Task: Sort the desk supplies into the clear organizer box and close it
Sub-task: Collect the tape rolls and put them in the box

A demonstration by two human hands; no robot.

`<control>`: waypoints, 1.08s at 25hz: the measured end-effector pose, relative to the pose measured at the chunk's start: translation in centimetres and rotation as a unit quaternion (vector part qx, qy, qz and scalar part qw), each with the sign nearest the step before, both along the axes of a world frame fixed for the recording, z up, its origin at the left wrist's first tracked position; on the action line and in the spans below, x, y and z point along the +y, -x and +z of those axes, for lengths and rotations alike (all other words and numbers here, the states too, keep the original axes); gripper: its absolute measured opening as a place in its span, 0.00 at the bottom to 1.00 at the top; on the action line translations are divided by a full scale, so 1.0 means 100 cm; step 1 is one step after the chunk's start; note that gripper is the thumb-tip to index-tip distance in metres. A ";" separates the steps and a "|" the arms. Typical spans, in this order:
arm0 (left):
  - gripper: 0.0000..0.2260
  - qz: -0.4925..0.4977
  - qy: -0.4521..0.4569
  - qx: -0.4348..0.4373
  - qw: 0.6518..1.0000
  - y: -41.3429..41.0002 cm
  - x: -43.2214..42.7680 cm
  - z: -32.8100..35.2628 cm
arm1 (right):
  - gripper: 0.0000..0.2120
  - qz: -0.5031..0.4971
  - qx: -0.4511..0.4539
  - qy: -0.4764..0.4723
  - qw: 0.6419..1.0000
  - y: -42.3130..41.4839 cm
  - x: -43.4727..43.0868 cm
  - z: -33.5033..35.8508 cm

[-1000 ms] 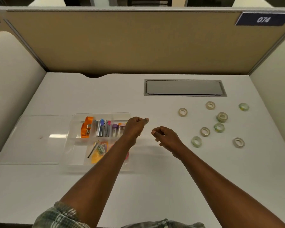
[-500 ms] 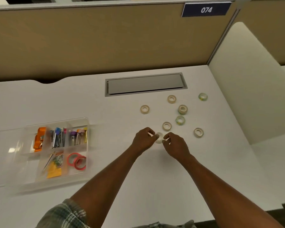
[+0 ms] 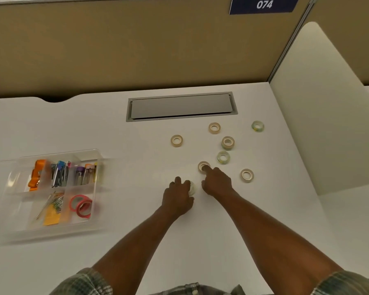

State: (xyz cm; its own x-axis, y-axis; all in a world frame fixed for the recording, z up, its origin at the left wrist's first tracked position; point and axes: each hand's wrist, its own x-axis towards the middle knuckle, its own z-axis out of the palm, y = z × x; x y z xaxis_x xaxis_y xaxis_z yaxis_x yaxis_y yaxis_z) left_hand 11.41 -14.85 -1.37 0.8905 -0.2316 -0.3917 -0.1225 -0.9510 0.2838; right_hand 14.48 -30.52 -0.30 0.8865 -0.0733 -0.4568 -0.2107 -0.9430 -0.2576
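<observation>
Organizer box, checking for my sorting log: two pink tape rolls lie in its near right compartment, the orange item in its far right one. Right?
No. The head view shows the orange item in the far left compartment of the organizer box; the pink tape rolls do lie near right.

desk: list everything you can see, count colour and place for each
desk: one, white, fills view
organizer box: one, clear, open, desk left
pink tape rolls: two, box front-right compartment
orange item: one, box back-left compartment
other supplies: blurred, mixed colours, in box
tape rolls: eight, beige or pale green, desk right, two at hands
hatch: one, grey, desk back
partition: one, tan, behind desk
number plate: one, navy, on partition
left hand: grips a pale roll
right hand: touches a beige roll; hold unclear
</observation>
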 end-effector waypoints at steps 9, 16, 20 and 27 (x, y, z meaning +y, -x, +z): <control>0.14 0.045 0.023 -0.011 0.999 0.004 0.012 -0.007 | 0.14 -0.038 -0.088 -0.027 0.995 0.020 -0.005 -0.006; 0.17 0.404 0.448 0.132 0.786 -0.011 0.057 0.021 | 0.08 -0.338 0.012 -0.475 0.812 0.011 0.050 0.016; 0.19 0.378 0.480 0.112 0.783 -0.016 0.106 0.033 | 0.09 -0.306 0.073 -0.552 0.772 0.007 0.102 0.029; 0.18 0.292 0.441 0.072 0.845 -0.010 0.205 0.065 | 0.12 -0.228 0.105 -0.564 0.787 0.001 0.200 0.048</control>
State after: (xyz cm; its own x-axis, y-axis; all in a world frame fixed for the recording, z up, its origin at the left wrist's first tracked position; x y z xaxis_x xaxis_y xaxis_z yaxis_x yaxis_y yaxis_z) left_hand 12.44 5.64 5.11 0.9114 -0.0280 -0.4106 0.3917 -0.2471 0.8863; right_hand 14.39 -10.49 4.48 0.7815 0.1952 -0.5926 -0.6110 0.0468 -0.7903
